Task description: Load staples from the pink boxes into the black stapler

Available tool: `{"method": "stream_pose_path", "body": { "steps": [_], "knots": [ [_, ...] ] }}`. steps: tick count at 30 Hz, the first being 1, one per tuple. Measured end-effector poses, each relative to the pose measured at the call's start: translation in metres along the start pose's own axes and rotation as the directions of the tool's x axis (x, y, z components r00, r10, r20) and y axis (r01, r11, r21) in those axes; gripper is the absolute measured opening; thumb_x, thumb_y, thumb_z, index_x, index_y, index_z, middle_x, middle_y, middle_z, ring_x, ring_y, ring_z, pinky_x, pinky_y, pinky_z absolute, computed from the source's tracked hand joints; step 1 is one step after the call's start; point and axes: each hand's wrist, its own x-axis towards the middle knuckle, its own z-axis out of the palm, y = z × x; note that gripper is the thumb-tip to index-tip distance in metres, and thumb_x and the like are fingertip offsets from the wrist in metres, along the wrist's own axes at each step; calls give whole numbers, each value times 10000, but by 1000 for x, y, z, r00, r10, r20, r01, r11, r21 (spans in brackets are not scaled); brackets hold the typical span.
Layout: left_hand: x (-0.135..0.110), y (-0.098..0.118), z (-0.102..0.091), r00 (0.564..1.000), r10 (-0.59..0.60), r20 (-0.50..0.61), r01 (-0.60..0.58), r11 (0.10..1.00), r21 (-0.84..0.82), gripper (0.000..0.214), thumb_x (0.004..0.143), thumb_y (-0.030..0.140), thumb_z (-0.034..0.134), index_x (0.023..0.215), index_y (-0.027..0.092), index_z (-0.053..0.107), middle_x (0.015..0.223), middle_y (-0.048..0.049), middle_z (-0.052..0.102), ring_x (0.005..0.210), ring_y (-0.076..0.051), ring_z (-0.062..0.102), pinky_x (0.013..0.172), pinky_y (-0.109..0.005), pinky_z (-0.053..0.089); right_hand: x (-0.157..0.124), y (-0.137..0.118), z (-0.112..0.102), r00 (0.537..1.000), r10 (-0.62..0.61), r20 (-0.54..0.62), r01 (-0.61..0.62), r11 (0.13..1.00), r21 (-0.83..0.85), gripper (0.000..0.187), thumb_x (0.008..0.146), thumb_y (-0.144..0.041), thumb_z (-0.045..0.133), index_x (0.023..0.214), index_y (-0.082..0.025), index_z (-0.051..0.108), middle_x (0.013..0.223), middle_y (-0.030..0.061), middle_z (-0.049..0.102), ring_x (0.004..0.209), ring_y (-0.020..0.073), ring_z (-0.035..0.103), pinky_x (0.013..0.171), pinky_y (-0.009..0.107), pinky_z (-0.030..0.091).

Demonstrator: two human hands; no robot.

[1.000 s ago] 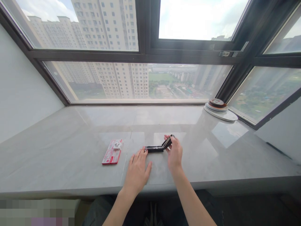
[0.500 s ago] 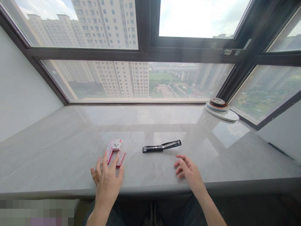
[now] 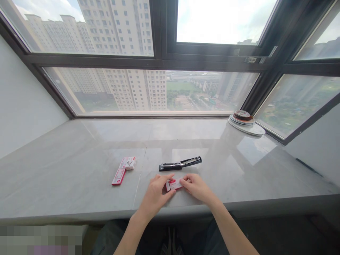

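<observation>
A small red-and-white staple box (image 3: 175,183) lies between my two hands near the front of the sill. My left hand (image 3: 156,193) grips its left end, thumb on the near side and fingers on the far side. At the right end, the fingers of my right hand (image 3: 196,187) pinch the same box and cover part of it. Just beyond them rests a black stapler (image 3: 180,164), swung open so that its metal inside shows.
To the left, a red-and-white flat box (image 3: 118,176) touches other small boxes (image 3: 128,163). A stack of round plates (image 3: 245,122) stands in the far right corner by the window frame (image 3: 148,63). The stone sill's front edge (image 3: 252,205) runs close to my forearms.
My left hand has moved right from the group of boxes, bringing one staple box along. My right hand has come left and closed on that box's other end. The stapler stays put.
</observation>
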Motion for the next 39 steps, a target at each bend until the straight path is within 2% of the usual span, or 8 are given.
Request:
{"method": "stream_pose_path", "body": {
  "steps": [6,10,14,20,25,28,33,39],
  "knots": [
    [-3,-8,-1,998,-48,-31,47,999,-26,438,862,228,721,1286,303,640,1176,-33,685,1080,-237,616,1005,-410,484,-4,11,-33,997,78,-27,-81,986,-148,358,967,-525,539,869,-184,585,524,-38,555,455,108,420,467,226,281],
    [-3,-5,1,998,-36,-42,37,999,13,481,857,221,715,1320,305,616,1180,-40,680,1103,-249,613,1015,-428,471,-7,-8,-29,979,-117,-169,48,929,-366,252,941,-450,604,1010,-210,639,577,-57,560,536,127,487,535,231,311],
    [-3,-4,0,999,-33,-41,33,999,8,486,853,224,712,1321,310,613,1169,-40,685,1104,-252,619,993,-418,483,-5,-44,-11,955,-296,-10,231,764,-602,139,917,-378,649,942,-288,753,687,-32,641,641,137,546,602,242,300],
    [-3,-7,-1,998,-45,-35,44,999,-10,514,858,229,704,1349,330,592,1172,-27,688,1073,-233,631,978,-393,486,8,-71,-3,960,-229,160,259,515,-817,164,825,-240,691,900,-328,808,834,17,747,770,202,644,633,273,285],
    [-2,-4,-2,998,-34,-49,35,999,12,524,836,227,719,1335,338,604,1142,-16,698,1047,-227,633,945,-374,489,17,-74,2,956,-182,232,289,429,-856,173,835,-198,664,861,-287,810,833,51,750,778,220,662,650,282,308],
    [-2,-3,-3,998,-33,-53,34,999,23,512,837,232,716,1327,341,609,1129,-14,701,1041,-230,631,938,-377,486,17,-72,-1,941,-234,246,332,475,-815,154,860,-190,647,844,-249,789,833,54,735,788,209,647,662,277,313],
    [-2,-5,-2,998,-42,-41,42,999,8,521,858,241,696,1361,325,586,1165,-36,689,1074,-244,622,987,-415,469,6,-53,-21,913,-373,164,396,716,-576,158,902,-154,599,950,-235,725,881,14,680,807,165,589,722,248,379],
    [-3,-1,-5,999,-12,-53,14,999,31,514,869,270,700,1366,315,579,1215,-52,667,1137,-261,600,1008,-422,457,-11,-19,-39,941,-334,-52,272,840,-470,166,978,-325,564,963,-210,683,915,28,623,752,163,520,729,279,424]
  ]
}}
